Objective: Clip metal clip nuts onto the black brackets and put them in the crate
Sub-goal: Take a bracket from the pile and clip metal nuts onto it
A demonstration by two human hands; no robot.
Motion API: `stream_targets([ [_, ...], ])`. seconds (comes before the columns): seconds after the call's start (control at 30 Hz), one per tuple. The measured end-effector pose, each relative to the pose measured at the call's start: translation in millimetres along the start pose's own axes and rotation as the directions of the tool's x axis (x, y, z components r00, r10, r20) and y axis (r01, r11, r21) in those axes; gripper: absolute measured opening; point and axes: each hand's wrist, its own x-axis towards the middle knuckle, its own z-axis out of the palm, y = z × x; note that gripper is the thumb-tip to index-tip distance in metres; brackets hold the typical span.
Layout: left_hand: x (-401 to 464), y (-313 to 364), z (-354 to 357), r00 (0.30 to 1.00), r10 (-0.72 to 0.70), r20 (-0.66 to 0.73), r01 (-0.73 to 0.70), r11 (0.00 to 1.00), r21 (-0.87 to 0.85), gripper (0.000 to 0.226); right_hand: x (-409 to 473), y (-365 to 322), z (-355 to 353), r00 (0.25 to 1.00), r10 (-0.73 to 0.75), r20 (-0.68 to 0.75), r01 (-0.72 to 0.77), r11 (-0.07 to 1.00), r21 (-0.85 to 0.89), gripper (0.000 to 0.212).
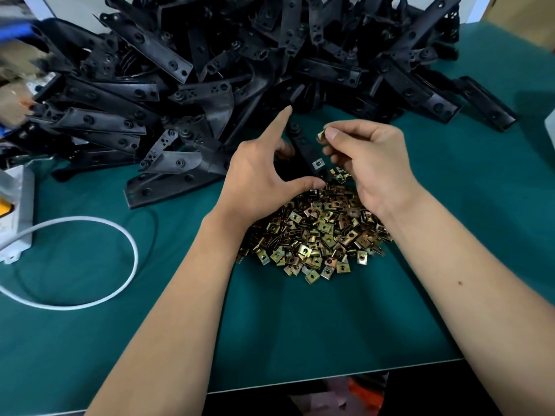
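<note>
My left hand (pixel 261 172) holds a black bracket (pixel 306 151) above the green table, thumb under its near end and index finger pointing up and away. One metal clip nut (pixel 319 163) sits clipped on the bracket's near end. My right hand (pixel 369 157) pinches another brass-coloured clip nut (pixel 320 136) between thumb and fingers, just right of the bracket. A heap of loose clip nuts (pixel 315 235) lies under both wrists. A big pile of black brackets (pixel 240 70) fills the back of the table. No crate is in view.
A white power strip (pixel 15 211) with a looping white cable (pixel 120 235) lies at the left. The green table mat (pixel 300 325) ends at a near edge (pixel 330 375). Blurred boxes stand at the far left.
</note>
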Motion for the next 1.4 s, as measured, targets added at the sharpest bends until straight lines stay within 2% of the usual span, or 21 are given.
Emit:
stream_targets([
  [0.43,-1.5,10.4,0.9,0.998,0.02,0.051,-0.021,1.0,0.015,0.118,-1.7,3.2,4.3,0.998,-0.022,-0.05,0.021,1.0,-0.016,0.006],
  [0.6,-1.6,10.6,1.3,0.999,0.015,0.05,-0.015,1.0,0.012,0.119,-2.0,3.5,6.5,0.999,-0.028,-0.028,0.026,0.995,-0.092,0.015],
  [0.8,-1.1,10.0,1.7,0.999,0.016,0.052,-0.016,1.0,0.008,0.119,-2.2,2.4,6.5,0.999,-0.007,-0.049,0.003,0.997,-0.077,0.018],
  [1.17,-2.5,10.0,1.2,0.999,0.026,0.043,-0.025,1.0,-0.017,0.119,-2.8,1.2,7.0,1.0,-0.017,-0.015,0.015,0.994,-0.107,0.015],
  [1.4,-1.1,10.7,2.2,0.997,0.015,0.069,-0.013,1.0,-0.028,0.121,-1.4,2.1,2.9,0.998,-0.036,0.042,0.039,0.997,-0.062,0.027],
])
